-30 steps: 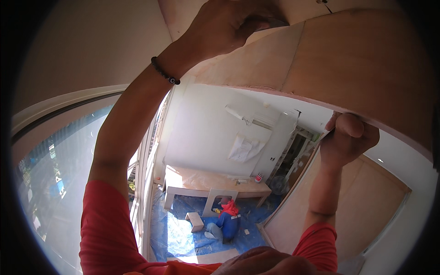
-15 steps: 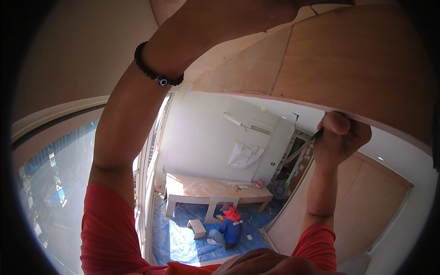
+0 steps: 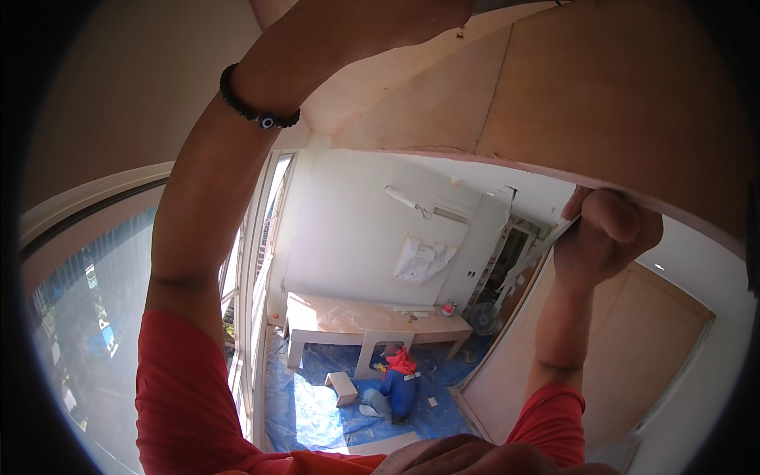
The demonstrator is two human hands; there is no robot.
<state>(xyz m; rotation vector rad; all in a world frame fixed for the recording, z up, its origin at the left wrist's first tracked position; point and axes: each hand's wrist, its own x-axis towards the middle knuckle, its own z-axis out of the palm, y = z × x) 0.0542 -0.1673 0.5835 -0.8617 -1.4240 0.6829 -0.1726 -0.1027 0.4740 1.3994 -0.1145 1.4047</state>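
Overhead, my left hand (image 3: 423,17) reaches to the upper edge of the head view. A flat grey tool (image 3: 507,5) juts from it, mostly cut off, with its kind hidden along with most of the fingers. My right hand (image 3: 613,235) is closed just under the lower edge of a wooden panel (image 3: 609,87). A thin, flat, blade-like piece (image 3: 564,231), seen nearly edge-on, slants down to the left from its fingers. The panel has a dark seam and a rough, pinkish lower edge.
Far below, a person (image 3: 401,388) in blue and red sits on a blue floor sheet (image 3: 317,360). A long wooden bench (image 3: 364,323) stands by the white wall, with a small box (image 3: 341,389) on the floor. Tall windows (image 3: 95,317) line the left; wood panelling (image 3: 602,348) stands right.
My left hand and arm have shifted slightly left. My right hand has moved a little to the right along the panel edge, and its thin piece has turned to look paler.
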